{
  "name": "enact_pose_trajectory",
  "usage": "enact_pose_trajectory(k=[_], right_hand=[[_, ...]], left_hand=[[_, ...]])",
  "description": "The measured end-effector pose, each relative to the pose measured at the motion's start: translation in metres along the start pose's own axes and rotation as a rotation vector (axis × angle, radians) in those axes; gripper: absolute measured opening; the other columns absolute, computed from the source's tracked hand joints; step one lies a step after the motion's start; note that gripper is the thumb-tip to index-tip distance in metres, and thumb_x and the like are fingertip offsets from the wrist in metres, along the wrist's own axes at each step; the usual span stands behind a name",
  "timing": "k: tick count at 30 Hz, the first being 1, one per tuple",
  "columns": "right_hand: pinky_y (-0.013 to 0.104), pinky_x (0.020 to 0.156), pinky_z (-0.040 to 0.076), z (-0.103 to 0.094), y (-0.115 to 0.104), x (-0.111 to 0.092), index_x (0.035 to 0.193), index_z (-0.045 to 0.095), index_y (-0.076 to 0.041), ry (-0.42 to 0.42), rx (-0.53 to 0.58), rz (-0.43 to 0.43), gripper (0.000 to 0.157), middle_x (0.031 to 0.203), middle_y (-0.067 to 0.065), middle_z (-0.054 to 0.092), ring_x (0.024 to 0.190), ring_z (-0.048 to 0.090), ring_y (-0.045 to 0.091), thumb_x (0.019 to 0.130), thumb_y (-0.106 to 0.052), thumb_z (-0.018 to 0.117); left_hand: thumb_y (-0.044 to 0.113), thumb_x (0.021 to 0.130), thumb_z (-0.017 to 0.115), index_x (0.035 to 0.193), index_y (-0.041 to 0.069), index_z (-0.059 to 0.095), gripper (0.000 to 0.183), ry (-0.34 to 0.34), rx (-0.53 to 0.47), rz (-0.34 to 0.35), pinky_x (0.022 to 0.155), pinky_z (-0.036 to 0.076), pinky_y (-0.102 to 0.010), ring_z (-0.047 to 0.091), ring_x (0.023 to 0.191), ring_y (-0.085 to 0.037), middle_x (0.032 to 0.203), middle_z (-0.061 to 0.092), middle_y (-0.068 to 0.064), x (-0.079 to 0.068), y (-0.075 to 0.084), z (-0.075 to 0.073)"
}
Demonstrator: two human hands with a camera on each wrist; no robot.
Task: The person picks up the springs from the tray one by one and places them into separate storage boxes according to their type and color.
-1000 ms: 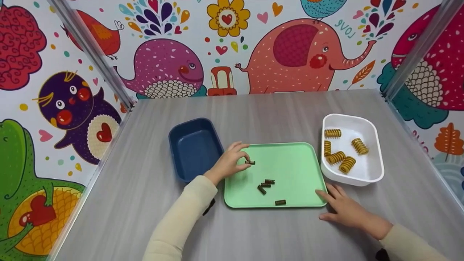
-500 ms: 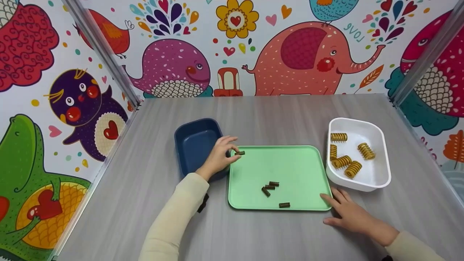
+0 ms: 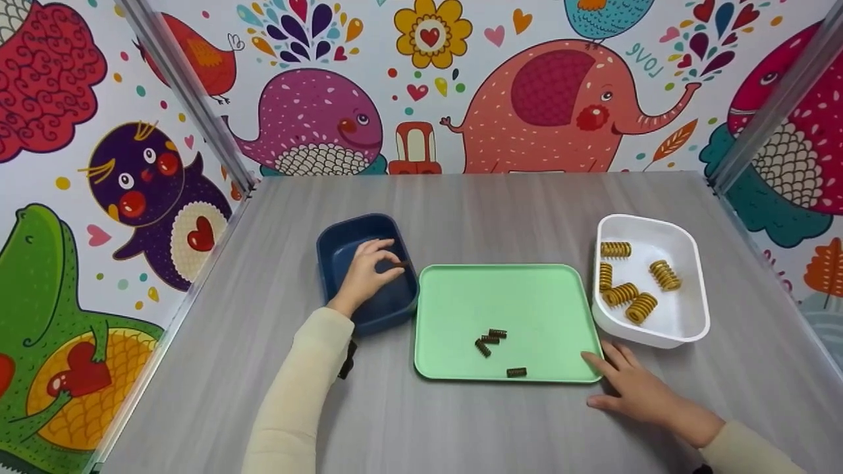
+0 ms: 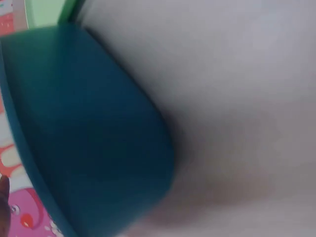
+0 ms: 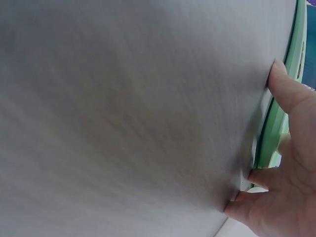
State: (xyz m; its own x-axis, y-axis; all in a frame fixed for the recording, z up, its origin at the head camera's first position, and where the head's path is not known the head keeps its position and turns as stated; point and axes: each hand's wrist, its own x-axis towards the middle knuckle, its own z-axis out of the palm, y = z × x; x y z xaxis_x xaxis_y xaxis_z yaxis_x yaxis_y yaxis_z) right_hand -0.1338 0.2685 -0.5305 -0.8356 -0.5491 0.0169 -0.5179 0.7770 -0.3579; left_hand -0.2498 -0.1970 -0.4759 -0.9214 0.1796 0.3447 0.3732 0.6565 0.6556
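Observation:
My left hand [image 3: 367, 273] is over the dark blue bin [image 3: 329, 289], thumb and index finger pinching a small dark spring [image 3: 404, 264] near the bin's right rim. In the left wrist view, the bin's outer wall [image 4: 98, 133] fills much of the picture, and only a bit of finger [image 4: 4, 207] shows at the left edge. My right hand [image 3: 635, 392] lies with fingers spread at the near right corner of the green tray [image 3: 500, 296]. Its index finger touches the tray's rim, while other fingertips [image 5: 237, 210] rest on the table.
Several small dark springs lie on the tray, three bunched [image 3: 490, 340] and one spring [image 3: 517, 372] by the near rim. A white bin [image 3: 691, 289] at the right holds several larger gold springs [image 3: 621, 293]. Patterned walls [image 3: 421, 85] close in the grey table [image 3: 500, 210].
My left hand has carried the small dark spring leftward from the tray to over the blue bin. The right hand keeps its place at the tray's corner. The head view has shifted slightly.

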Motion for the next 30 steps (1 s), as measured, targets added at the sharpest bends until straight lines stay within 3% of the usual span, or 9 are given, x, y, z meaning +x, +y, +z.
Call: enact_pose_trajectory(k=[6,13,18,24,30], right_hand=[[0.06,0.085,0.039,0.0,0.001,0.0,0.128,0.049,-0.003,-0.019,0.011,0.006,0.072,0.132,0.033,0.037,0.117,0.033,0.057,0.075,-0.048,0.067],[0.059,0.086,0.039,0.002,0.0,-0.001,0.128,0.049,-0.003,0.018,0.003,0.004,0.071,0.131,0.032,0.039,0.116,0.035,0.055,0.075,-0.046,0.069],[0.059,0.087,0.039,0.002,0.001,-0.001,0.129,0.049,-0.004,0.015,-0.003,0.005,0.072,0.131,0.031,0.039,0.117,0.034,0.056,0.075,-0.045,0.07],[0.06,0.087,0.038,0.001,0.001,-0.001,0.129,0.049,-0.003,0.007,0.003,0.012,0.072,0.131,0.033,0.038,0.117,0.034,0.057,0.075,-0.046,0.069],[0.06,0.088,0.037,0.0,0.001,0.0,0.13,0.048,-0.003,-0.016,0.009,0.017,0.072,0.132,0.033,0.037,0.118,0.032,0.057,0.076,-0.047,0.068]], left_hand=[[0.015,0.077,0.073,0.082,0.005,0.067,0.013,0.031,0.029,-0.049,0.104,0.029,-0.049,0.04,0.123,-0.035,0.125,0.056,-0.016,-0.002,-0.014,-0.011],[0.016,0.078,0.073,0.082,0.005,0.067,0.013,-0.038,0.098,-0.089,0.103,0.031,-0.048,0.041,0.121,-0.035,0.125,0.056,-0.017,-0.002,-0.026,-0.023],[0.017,0.078,0.072,0.083,0.003,0.067,0.015,-0.063,0.135,-0.135,0.103,0.03,-0.046,0.04,0.122,-0.036,0.126,0.055,-0.018,0.006,-0.025,-0.032],[0.02,0.081,0.07,0.086,0.006,0.067,0.016,-0.184,0.176,-0.197,0.105,0.028,-0.047,0.036,0.126,-0.035,0.131,0.05,-0.016,0.019,-0.021,-0.032],[0.02,0.079,0.071,0.083,0.006,0.068,0.014,-0.326,0.252,-0.206,0.105,0.027,-0.048,0.04,0.122,-0.039,0.127,0.054,-0.018,0.016,-0.029,-0.025]])
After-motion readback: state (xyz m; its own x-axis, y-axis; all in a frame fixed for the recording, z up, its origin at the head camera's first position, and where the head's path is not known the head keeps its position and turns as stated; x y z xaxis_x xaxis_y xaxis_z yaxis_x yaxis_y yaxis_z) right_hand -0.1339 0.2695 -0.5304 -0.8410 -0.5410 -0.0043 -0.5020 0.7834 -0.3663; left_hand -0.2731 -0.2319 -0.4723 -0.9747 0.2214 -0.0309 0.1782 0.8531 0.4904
